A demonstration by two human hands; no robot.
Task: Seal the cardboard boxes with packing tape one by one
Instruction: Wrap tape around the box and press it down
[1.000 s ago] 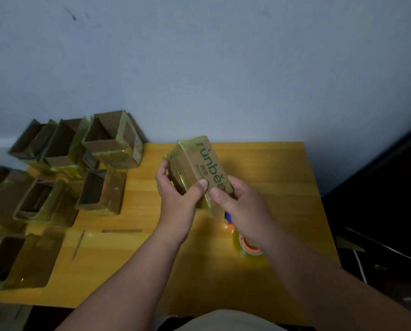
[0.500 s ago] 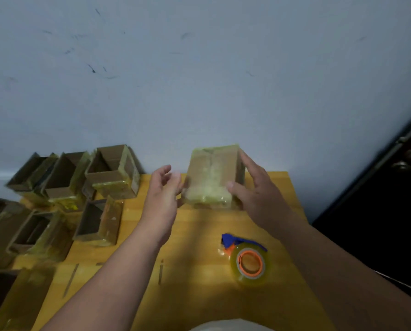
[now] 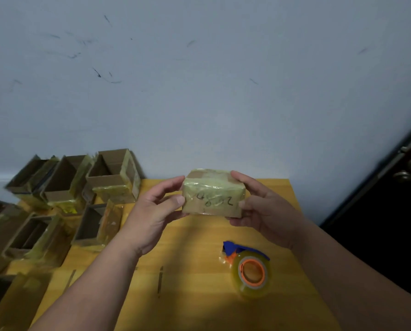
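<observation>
One taped-up cardboard box [image 3: 213,192] is held up by two hands, the left hand [image 3: 152,216] and the right hand [image 3: 269,211]. One roll of packing tape [image 3: 252,273] lies on one table [image 3: 199,306]. At least seven open boxes [image 3: 114,177] crowd the left; the exact count is unclear.

Both forearms enter from the lower edge of the frame and converge toward its centre. Left hand [image 3: 152,216]: raised, palm turned inward to the right, thumb forward and fingers curled, gripping the left end of the taped box [image 3: 213,194]. Right hand [image 3: 266,211]: at mid-frame right, palm turned inward to the left, thumb on the near face, fingers wrapped over the far upper edge. Wrists level, both sleeves bare.
</observation>
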